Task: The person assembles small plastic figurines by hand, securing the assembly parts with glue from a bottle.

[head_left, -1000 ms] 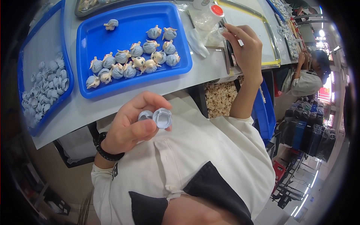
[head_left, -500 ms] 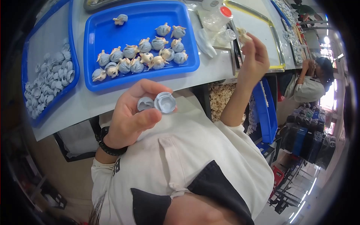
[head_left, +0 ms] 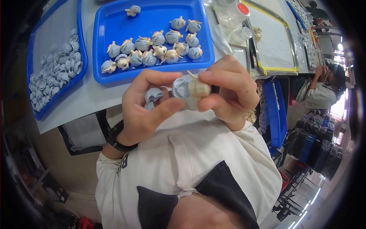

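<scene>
My left hand [head_left: 139,110] pinches a hollow grey-blue shell [head_left: 180,88], its open side facing my right, between thumb and forefinger. More of the same grey-blue plastic, a curved shell [head_left: 153,96], is tucked deeper in that palm. Just to the right, my right hand [head_left: 234,86] grips a cream rounded figurine part [head_left: 199,89] with a thin prong on top. The cream part sits against or right beside the shell's rim; I cannot tell if they are joined. Beyond both hands, a blue tray [head_left: 110,28] carries several grey-and-cream figurine heads [head_left: 158,38].
At the left, another blue-rimmed tray [head_left: 82,53] holds a heap of grey shells [head_left: 57,72]. A clear jar with a red lid [head_left: 242,9] and a yellow-edged frame [head_left: 280,70] stand back right. A blue bin [head_left: 275,114] hangs below the table edge. A co-worker [head_left: 324,89] sits far right.
My right hand has come in from the back right with the cream part, meeting my left hand. The left hand has turned its shell toward it. The view has shifted slightly.
</scene>
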### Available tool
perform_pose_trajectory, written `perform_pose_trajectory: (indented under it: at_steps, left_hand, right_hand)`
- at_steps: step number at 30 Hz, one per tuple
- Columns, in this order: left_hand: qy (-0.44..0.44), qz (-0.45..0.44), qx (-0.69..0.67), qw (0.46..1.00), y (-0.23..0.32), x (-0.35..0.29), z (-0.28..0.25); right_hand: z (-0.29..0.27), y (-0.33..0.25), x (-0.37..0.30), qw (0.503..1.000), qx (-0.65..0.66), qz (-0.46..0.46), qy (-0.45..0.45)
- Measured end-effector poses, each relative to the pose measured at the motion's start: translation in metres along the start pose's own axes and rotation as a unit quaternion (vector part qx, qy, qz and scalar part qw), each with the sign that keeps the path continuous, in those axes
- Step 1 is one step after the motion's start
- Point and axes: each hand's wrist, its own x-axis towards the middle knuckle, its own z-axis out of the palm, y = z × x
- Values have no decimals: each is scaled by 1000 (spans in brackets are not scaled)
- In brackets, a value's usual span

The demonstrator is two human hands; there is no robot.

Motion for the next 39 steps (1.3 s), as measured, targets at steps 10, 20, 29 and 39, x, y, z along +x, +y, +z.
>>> perform_pose_trajectory:
  at_steps: [10, 20, 29, 39]
  left_hand:
    - [7, 88, 58, 994, -9, -6, -3]
    - [91, 12, -29, 995, -6, 8, -5]
    - [-12, -96, -352, 931, 10, 5, -15]
    - [-107, -110, -370, 916, 0, 11, -23]
  right_hand:
    - [6, 2, 1, 997, 30, 40, -67]
    - [31, 24, 10, 984, -162, -74, -12]
    - [11, 78, 48, 946, -323, 3, -10]
    - [-60, 33, 35, 964, -255, 63, 30]
